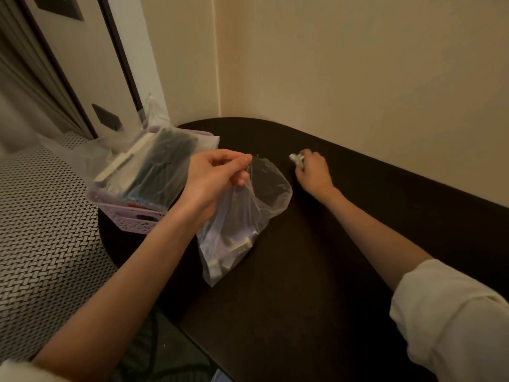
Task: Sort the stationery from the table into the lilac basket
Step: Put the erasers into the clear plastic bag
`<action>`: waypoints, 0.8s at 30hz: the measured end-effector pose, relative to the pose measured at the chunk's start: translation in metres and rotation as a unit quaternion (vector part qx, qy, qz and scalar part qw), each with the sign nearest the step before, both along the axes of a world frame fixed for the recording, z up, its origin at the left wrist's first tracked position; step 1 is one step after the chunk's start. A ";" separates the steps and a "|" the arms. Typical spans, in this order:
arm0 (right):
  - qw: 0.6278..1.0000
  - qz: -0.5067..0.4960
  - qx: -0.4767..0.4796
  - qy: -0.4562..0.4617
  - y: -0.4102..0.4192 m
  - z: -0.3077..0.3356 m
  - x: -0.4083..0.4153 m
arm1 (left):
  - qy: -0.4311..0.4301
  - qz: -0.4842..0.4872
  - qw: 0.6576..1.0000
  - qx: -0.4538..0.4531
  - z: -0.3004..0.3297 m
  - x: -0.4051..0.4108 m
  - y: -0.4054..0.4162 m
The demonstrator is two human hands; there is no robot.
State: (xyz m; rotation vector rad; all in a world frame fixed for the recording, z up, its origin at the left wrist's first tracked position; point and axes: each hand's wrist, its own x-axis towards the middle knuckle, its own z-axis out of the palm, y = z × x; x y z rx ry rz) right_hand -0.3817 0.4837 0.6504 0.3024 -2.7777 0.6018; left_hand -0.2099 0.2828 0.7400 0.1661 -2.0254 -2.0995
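Observation:
My left hand (213, 177) pinches the top edge of a clear plastic bag (242, 216) and holds it up over the dark table (303, 285). Several small white and lilac items lie in the bag's bottom. My right hand (312, 170) grips a small whitish item (296, 158) on the table, near the wall; what the item is I cannot make out. The lilac basket (129, 220) stands at the table's left edge. It holds clear bags (148, 161) of dark and white stationery.
A beige wall runs along the table's far and right side. Left of the table lies a black-and-white woven surface (41, 230). A door with a dark frame (82, 64) stands behind the basket.

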 end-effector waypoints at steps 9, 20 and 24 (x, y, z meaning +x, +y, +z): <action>0.995 -0.066 0.072 0.006 -0.008 -0.002 -0.036 | -0.019 -0.021 1.000 0.004 -0.006 -0.012 0.001; 0.981 -0.056 0.163 -0.093 -0.032 0.003 -0.039 | -0.017 -0.018 1.000 -0.004 -0.006 -0.010 -0.006; 0.986 -0.019 0.078 -0.146 -0.025 0.016 -0.025 | -0.014 -0.020 1.000 -0.009 -0.005 -0.002 -0.007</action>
